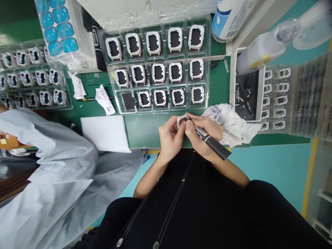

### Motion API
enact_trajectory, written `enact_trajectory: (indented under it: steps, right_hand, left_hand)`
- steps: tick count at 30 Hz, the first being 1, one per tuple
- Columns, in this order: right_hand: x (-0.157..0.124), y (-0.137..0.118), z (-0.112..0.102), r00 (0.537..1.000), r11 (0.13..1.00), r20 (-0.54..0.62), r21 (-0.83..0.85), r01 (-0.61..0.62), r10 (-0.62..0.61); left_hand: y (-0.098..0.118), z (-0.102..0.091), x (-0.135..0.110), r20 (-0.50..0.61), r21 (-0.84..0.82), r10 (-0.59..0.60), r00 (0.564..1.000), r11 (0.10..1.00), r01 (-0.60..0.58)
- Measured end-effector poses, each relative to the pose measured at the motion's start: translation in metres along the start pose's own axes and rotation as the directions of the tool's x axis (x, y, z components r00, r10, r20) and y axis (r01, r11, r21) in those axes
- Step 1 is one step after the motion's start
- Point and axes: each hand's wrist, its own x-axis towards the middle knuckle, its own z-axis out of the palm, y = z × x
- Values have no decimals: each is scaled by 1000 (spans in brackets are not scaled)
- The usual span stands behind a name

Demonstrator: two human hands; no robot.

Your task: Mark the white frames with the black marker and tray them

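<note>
My left hand is closed around a small white frame part, held just above the green mat's near edge. My right hand grips a black marker pen with its tip against that frame. Just beyond my hands lies a clear blister tray with three rows of the same white frames with black centres. Its bottom-left pocket holds only a black insert.
A crumpled white cloth lies right of my hands. A white paper sheet and paper scraps lie to the left. More trays of parts sit at far left and right. A person's grey sleeve fills the lower left.
</note>
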Motion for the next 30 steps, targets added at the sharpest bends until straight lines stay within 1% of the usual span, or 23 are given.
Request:
enact_trajectory:
  steps: [5, 8, 12, 15, 19, 24, 30]
  right_hand:
    - [3, -2, 0, 999, 996, 7, -88, 33, -32]
    - [4, -3, 1, 1000, 998, -4, -55, 30, -30]
    - [2, -2, 2, 1000, 1000, -1, 22, -17, 17]
    - [0, -2, 0, 999, 998, -8, 48, -34, 34]
    - [-1, -2, -1, 1000, 1000, 5, 4, -15, 15]
    - [2, -3, -1, 1000, 999, 5, 48, 13, -14]
    - [3, -2, 2, 997, 998, -53, 25, 56, -54]
  left_hand:
    - [-1, -1, -2, -15, 66, 28, 999, 997, -27]
    - [-1, -2, -1, -7, 76, 34, 999, 997, -34]
    - [1, 0, 2, -10, 15, 6, 1000, 1000, -6]
    - [3, 1, 5, -3, -46, -26, 1000, 999, 26]
    - [5, 0, 8, 3, -84, -34, 999, 996, 34]
    - [6, -3, 10, 25, -125, -3, 1000, 992, 6]
    - [5, -1, 8, 36, -92, 36, 999, 995, -33]
